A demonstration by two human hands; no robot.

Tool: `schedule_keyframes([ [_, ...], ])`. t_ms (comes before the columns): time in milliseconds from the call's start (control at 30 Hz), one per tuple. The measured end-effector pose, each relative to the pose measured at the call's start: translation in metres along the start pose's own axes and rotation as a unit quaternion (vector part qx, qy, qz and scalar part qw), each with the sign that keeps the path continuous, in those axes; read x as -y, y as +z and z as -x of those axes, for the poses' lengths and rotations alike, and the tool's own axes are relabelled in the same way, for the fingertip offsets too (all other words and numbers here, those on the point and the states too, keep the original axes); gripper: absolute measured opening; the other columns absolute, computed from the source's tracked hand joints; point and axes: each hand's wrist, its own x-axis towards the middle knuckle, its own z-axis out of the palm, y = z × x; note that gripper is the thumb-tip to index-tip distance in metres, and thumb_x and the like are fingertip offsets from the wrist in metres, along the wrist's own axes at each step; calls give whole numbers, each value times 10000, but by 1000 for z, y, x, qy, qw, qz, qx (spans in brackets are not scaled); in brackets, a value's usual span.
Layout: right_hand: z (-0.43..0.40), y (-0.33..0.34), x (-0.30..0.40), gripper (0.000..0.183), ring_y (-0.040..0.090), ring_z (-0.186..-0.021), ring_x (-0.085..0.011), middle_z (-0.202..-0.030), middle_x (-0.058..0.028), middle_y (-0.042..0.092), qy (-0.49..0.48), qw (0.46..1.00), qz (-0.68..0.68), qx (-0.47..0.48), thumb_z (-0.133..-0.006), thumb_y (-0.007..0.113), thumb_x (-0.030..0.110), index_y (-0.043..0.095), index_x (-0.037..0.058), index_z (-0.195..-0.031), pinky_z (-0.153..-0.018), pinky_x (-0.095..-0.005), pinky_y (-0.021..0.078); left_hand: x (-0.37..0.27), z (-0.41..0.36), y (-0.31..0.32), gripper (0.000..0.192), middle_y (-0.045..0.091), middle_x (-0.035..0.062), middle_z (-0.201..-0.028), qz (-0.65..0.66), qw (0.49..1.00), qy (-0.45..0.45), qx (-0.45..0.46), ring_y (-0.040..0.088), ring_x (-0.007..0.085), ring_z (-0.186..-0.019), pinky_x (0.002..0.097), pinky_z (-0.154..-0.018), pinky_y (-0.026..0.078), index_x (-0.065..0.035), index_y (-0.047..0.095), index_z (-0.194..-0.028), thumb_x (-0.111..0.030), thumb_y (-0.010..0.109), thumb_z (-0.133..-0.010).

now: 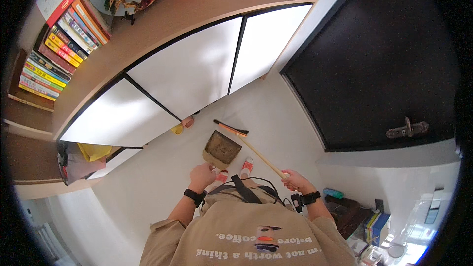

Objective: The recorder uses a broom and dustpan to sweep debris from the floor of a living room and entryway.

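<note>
My right hand [295, 181] is closed around the upper end of a broom's pale stick [263, 156]. The broom head [232, 128] has an orange band and dark bristles, and lies at an angle on the light floor beyond the dustpan. A tan dustpan [223, 149], dusty and dark inside, sits left of the broom with its open edge facing away from me. Its rear end meets my left hand [202, 176], whose fingers are curled at the handle; the grip itself is mostly hidden. Both wrists wear black straps.
White cabinet doors [184, 68] line the far side, with yellow and pink slippers [182, 125] beneath. A dark door [377, 62] stands at right. My red-and-white shoes [247, 166] are just behind the dustpan. An open cabinet at left holds bags [92, 155]. A dark low cabinet [347, 214] is at lower right.
</note>
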Motion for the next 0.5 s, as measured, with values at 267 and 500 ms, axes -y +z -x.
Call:
schedule_keyframes([
  [267, -26, 36, 23, 96, 406, -400, -93, -535, 1, 435, -156, 983, 86, -38, -754, 502, 129, 479, 44, -792, -341, -241, 312, 41, 34, -7, 211, 644, 104, -759, -21, 1000, -10, -6, 614, 315, -720, 427, -654, 490, -144, 661, -837, -283, 544, -730],
  [500, -137, 55, 58, 120, 449, -428, -141, -538, -17, 477, -148, 977, 126, -86, -779, 476, 134, 488, 38, -709, -379, -289, 360, 76, 72, -10, 217, 638, 126, -761, 18, 998, -52, -12, 609, 316, -729, 427, -643, 486, -161, 661, -884, -248, 517, -748],
])
